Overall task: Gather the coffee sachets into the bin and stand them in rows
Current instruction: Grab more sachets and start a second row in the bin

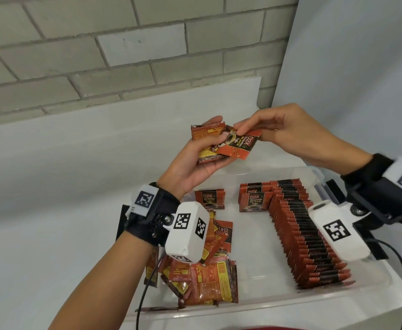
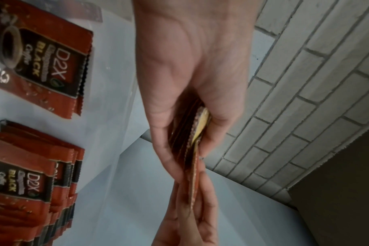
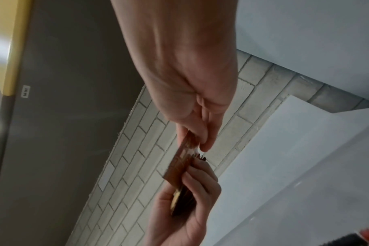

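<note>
Above the bin (image 1: 261,303), your left hand (image 1: 190,163) grips a small stack of sachets (image 1: 207,136) while your right hand (image 1: 288,132) pinches the top sachet (image 1: 314,148). Inside the bin, one long row (image 1: 307,236) stands; a loose pile (image 1: 204,277) remains, so you're roughly halfway.

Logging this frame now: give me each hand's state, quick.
Left hand: closed around a small stack of sachets.
Right hand: pinching the top sachet of that stack by its edge.
</note>
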`<state>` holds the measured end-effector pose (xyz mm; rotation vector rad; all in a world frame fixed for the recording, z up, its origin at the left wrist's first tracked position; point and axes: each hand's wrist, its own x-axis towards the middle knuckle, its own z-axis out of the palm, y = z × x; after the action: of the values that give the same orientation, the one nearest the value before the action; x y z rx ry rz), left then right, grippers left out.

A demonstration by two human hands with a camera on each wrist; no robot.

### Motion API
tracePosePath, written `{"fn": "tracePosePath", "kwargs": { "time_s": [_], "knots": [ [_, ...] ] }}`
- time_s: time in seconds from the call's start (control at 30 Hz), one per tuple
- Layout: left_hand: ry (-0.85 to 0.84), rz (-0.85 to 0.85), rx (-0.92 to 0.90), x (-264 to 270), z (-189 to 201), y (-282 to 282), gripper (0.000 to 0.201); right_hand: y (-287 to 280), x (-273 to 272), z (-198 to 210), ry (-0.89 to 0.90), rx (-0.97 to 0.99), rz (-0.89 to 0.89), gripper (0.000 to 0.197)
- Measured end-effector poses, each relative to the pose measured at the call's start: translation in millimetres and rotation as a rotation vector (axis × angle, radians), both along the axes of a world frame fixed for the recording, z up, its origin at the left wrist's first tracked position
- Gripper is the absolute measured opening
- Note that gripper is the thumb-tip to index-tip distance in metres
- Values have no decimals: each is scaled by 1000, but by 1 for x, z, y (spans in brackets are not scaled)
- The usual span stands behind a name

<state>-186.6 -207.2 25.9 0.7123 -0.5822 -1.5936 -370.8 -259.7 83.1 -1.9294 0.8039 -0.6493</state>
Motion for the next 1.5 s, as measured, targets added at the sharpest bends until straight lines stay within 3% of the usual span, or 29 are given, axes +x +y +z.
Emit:
{"fn": "tracePosePath", "kwargs": {
  "time_s": [0.1, 0.2, 0.3, 0.43, 0.57, 0.7, 0.93, 1.07, 1.17, 1.3, 1.5],
  "knots": [
    [-12, 52, -30, 0, 0, -1, 41, -2, 1, -1, -76, 97, -71, 28],
    [-13, 84, -52, 1, 0, -2, 39, 0, 3, 1, -211, 371, -177, 19],
    [-20, 93, -77, 2, 0, -2, 37, 7, 5, 1, -204, 496, -148, 26],
    [-53, 105, -86, 4, -1, -2, 39, 10, 5, -7, -116, 448, -132, 21],
    [-108, 115, -63, 4, 1, -2, 19, 6, 3, -6, -75, 427, -170, 18],
    [-80, 143, -22, 7, -2, -5, 12, 3, -5, 2, 57, 354, -140, 20],
    [10, 180, 47, 8, 0, -5, 2, 27, -4, -1, 749, 79, 340, 2],
    [15, 170, 66, 6, 1, -3, 4, 34, 0, -21, 939, -70, 362, 12],
    [27, 178, 75, 6, 2, -3, 4, 33, 4, -27, 1034, -158, 343, 15],
    [60, 200, 86, 7, 0, -4, 23, 27, 7, -27, 1058, -253, 282, 12],
    [113, 207, 100, 7, 2, -4, 20, 23, 6, -29, 1073, -309, 267, 9]
  ]
}}
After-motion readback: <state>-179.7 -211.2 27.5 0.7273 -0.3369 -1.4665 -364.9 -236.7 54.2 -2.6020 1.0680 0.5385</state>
